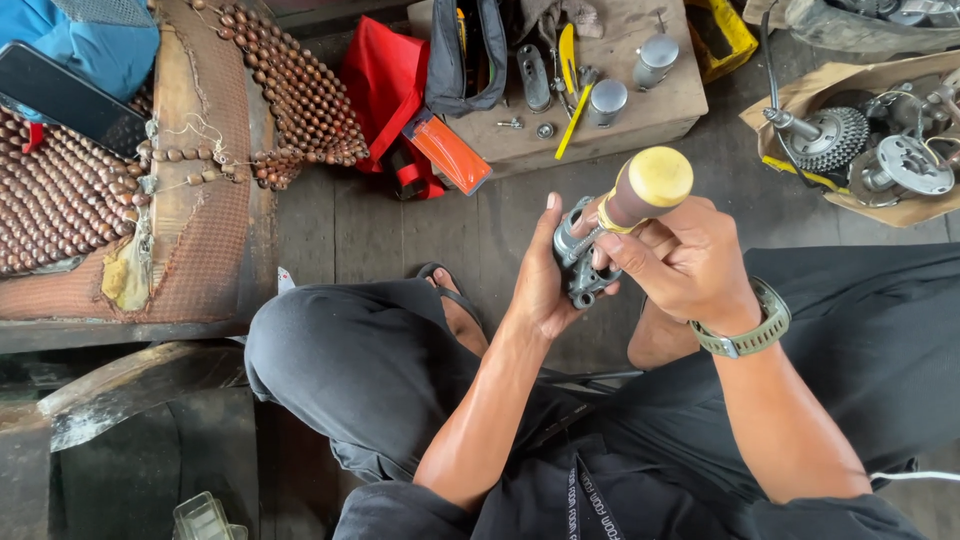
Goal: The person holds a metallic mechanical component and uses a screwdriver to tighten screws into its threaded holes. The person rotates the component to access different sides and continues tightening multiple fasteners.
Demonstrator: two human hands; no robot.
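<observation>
head view shows my left hand (540, 285) cupping the small grey metal part (577, 260) over my lap, my right hand (680, 260) clenched around the wooden-handled screwdriver (640, 190), its shaft angling down-left into the part.

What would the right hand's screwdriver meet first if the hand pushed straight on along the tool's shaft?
The grey metal part gripped in the left hand. The right hand aims the wooden-handled screwdriver into it; the tip appears already seated there, though contact is partly hidden.
</observation>
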